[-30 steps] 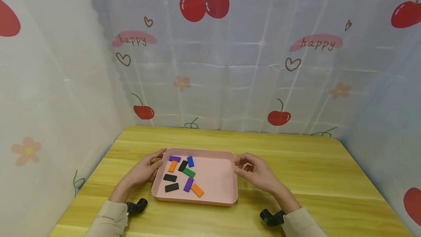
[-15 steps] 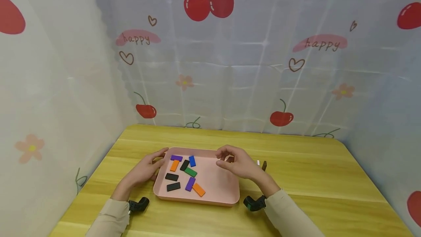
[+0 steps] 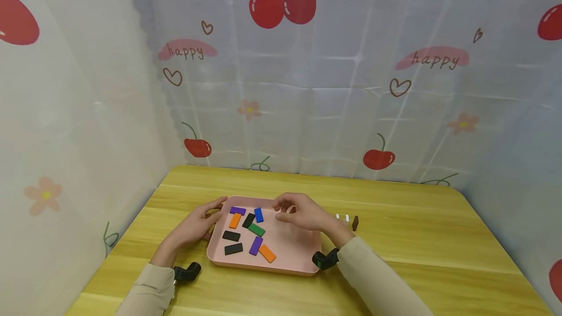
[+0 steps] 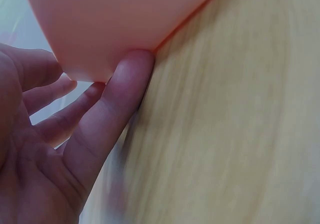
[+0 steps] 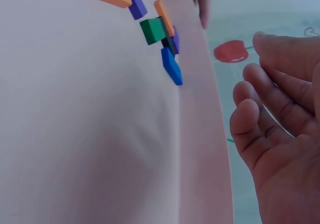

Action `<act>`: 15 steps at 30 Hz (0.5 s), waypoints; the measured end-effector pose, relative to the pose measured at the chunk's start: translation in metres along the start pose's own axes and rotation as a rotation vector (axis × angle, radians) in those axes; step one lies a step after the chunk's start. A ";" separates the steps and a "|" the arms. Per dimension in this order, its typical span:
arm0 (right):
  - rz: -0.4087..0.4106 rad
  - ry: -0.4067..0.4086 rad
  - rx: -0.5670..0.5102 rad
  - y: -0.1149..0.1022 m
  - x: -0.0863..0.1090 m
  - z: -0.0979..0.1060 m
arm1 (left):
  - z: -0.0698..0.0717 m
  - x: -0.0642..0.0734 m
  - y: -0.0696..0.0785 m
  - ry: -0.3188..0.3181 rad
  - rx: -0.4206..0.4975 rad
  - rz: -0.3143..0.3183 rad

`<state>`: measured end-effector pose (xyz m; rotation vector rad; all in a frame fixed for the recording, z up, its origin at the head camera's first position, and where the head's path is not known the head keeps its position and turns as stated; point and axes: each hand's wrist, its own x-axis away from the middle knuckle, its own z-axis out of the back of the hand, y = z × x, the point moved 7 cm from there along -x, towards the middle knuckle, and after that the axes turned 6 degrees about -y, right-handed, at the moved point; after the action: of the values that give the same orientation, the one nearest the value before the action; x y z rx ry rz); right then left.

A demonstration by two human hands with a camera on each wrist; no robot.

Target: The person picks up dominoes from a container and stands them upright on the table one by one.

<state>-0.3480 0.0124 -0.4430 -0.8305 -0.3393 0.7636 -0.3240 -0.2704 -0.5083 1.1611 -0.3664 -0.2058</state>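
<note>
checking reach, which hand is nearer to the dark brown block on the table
Right. The right hand is above the tray, to the left of the dark brown block; the left hand touches the tray's left side, farther away, across the tray from the block.

Pale curtain (image 3: 303,128) printed with cherries (image 3: 266,11) hangs behind a yellow wood-grain table (image 3: 404,223)

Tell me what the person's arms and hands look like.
Long beige sleeves cover the left arm and right arm. The left hand and right hand wear no gloves. Curved black devices sit at the left wrist and right wrist; the right one shows a green patch.
</note>
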 end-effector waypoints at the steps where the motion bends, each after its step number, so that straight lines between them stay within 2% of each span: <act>1: 0.000 -0.010 0.010 0.001 -0.003 -0.002 | 0.000 0.000 0.000 0.003 -0.001 0.001; 4: -0.013 -0.048 0.024 0.002 -0.008 -0.009 | -0.001 0.001 0.001 -0.006 0.000 -0.005; 8: -0.072 -0.123 0.036 0.006 -0.012 -0.020 | -0.003 0.000 0.001 -0.019 0.003 -0.012; 12: -0.113 -0.175 0.088 0.007 -0.015 -0.028 | -0.001 -0.001 0.000 -0.006 0.010 -0.005; 15: -0.113 -0.203 0.129 0.007 -0.017 -0.034 | 0.000 -0.001 -0.001 0.000 0.011 0.000</act>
<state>-0.3442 -0.0149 -0.4698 -0.6083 -0.5081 0.7569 -0.3248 -0.2705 -0.5094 1.1716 -0.3680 -0.2048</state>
